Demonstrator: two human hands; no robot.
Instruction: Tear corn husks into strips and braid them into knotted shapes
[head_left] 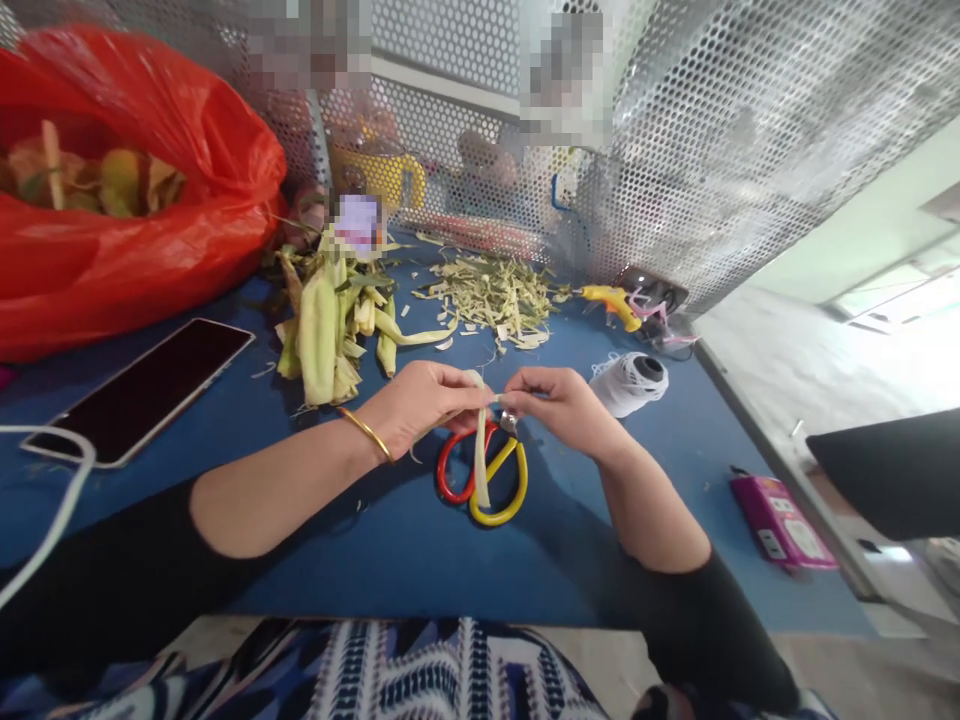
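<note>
My left hand (420, 400), with a gold bangle on its wrist, pinches the top of a pale corn-husk strip (480, 455) that hangs down over the table. My right hand (559, 400) pinches the same strip from the other side, fingertips almost touching the left hand's. Under both hands lie scissors (487, 480) with one red and one yellow handle loop, flat on the blue table (360, 540). Behind my left hand sits a pile of green and yellow corn husks (330, 320).
A red plastic bag (127, 190) of husks fills the far left. A phone (142, 385) and a white cable (52, 500) lie at left. Husk trimmings (491, 295), a yellow glue gun (611, 303), a white thread spool (630, 382), a pink box (784, 520) and a perforated metal screen (712, 130) surround the work.
</note>
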